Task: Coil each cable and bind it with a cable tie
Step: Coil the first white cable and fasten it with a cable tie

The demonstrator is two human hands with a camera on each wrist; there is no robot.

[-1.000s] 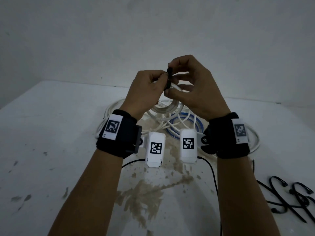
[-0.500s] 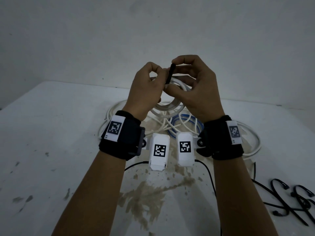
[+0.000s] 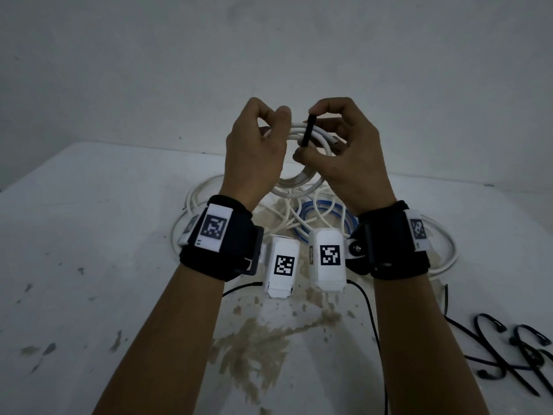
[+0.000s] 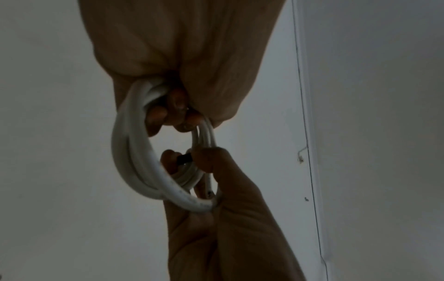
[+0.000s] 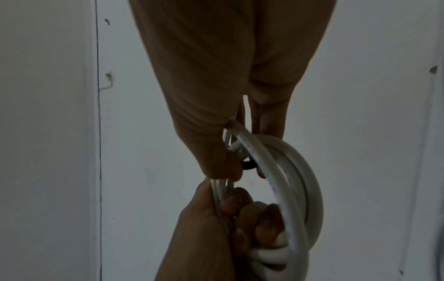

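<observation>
You have two hands up: left hand (image 3: 254, 151) and right hand (image 3: 344, 157). Between them, one coiled white cable (image 3: 302, 136) and one black cable tie (image 3: 308, 130). Below that coil: loose white cables (image 3: 287, 220), count unclear; one blue cable (image 3: 323, 205); several spare black ties (image 3: 508, 348).

head view downward; wrist views upward (close)
</observation>
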